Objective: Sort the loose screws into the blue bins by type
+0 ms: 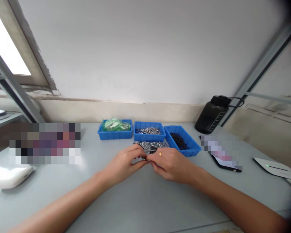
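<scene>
My left hand (126, 163) and my right hand (168, 163) meet fingertip to fingertip over the grey table (140, 200), both pinched on a small metal part I cannot make out. A gold ring sits on my right hand. Just beyond the fingers lies a loose pile of silver and dark pins (151, 145). Behind it stand three blue trays: the left tray (115, 133) holds green plastic bags, the middle tray (149, 131) holds silver pins, the right tray (184, 140) holds black pins.
A dark water bottle (212, 115) stands at the back right by the wall. A phone (226, 161) and a white flat device (277, 168) lie at the right. A white object (12, 177) lies at the far left.
</scene>
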Tool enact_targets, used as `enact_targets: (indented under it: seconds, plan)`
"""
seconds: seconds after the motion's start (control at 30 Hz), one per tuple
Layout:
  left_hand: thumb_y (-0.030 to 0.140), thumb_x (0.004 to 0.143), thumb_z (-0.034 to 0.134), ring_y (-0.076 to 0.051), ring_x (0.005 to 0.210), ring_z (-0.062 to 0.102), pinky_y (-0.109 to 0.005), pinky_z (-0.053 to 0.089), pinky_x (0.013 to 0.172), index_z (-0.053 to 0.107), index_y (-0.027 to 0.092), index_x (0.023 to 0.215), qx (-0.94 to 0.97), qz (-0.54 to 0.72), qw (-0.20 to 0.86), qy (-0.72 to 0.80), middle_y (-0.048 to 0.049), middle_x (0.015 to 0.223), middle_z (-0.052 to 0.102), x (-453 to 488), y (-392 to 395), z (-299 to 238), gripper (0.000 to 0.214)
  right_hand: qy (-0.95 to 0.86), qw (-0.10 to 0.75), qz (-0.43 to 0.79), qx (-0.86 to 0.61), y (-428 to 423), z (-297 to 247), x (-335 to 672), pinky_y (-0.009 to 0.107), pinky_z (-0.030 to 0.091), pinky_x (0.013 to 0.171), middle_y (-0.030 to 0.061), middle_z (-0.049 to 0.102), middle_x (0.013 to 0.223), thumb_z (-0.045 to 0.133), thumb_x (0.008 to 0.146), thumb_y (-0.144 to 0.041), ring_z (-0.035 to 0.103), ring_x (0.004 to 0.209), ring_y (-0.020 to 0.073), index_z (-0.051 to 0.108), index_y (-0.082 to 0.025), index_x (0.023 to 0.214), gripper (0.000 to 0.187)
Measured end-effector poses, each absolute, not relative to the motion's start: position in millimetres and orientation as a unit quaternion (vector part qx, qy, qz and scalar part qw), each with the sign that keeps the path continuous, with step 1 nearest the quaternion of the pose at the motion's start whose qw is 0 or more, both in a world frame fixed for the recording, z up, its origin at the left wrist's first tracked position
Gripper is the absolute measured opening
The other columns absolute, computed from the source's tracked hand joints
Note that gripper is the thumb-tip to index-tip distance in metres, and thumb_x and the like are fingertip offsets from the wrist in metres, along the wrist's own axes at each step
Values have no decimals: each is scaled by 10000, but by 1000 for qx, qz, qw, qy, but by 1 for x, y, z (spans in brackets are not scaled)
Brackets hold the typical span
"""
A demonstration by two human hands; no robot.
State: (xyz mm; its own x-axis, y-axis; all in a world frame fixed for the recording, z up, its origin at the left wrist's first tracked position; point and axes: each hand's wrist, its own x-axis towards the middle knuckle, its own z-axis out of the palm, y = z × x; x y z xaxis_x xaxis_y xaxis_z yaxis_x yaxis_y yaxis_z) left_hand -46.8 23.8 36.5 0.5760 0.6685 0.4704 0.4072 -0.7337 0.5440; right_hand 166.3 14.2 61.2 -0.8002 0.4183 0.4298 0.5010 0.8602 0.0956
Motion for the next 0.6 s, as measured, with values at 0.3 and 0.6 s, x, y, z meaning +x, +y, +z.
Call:
enact_targets:
  seconds: [0.3,0.6]
  plan:
    - [286,916,501,-126,821,564,-253,471,744,599,196,895,872,331,181,313,-15,904,580,-49,24,38,135,-943,200,-85,-250,15,61,165,265,380,604,25,595,688,421,892,-177,531,645,148,601,-152,828,192]
    - [280,938,437,-161,859,580,-288,490,745,591,177,939,916,270,46,292,-43,930,596,-51,23,38,185,-945,186,-85,-255,15,59,166,266,381,607,17,578,675,422,892,-176,522,640,146,584,-165,810,182]
